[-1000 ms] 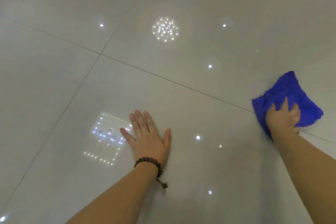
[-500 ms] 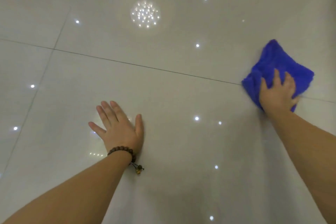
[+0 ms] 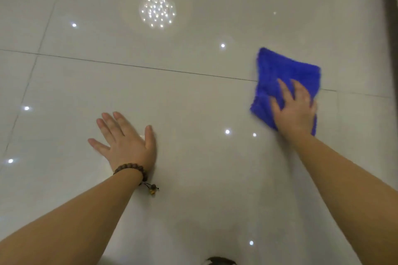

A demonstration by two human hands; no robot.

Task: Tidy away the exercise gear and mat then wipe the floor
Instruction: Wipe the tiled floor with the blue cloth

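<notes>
A bright blue cloth (image 3: 286, 73) lies spread on the glossy pale tiled floor (image 3: 193, 103) at the right. My right hand (image 3: 294, 109) presses flat on the cloth's near half, fingers straight and spread. My left hand (image 3: 127, 142) rests palm down on the bare floor at the centre left, fingers straight, with a brown bead bracelet (image 3: 132, 171) round the wrist. No exercise gear or mat is in sight.
Ceiling lights reflect in the tiles, a round cluster (image 3: 157, 12) at the top. A dark grout line (image 3: 150, 68) crosses the floor. A dark upright edge (image 3: 387, 6) stands at the top right corner. Something dark (image 3: 218, 261) shows at the bottom edge.
My right hand has slid the blue cloth leftward across the floor, toward the middle. My left hand stays planted on the tile while the view shifts.
</notes>
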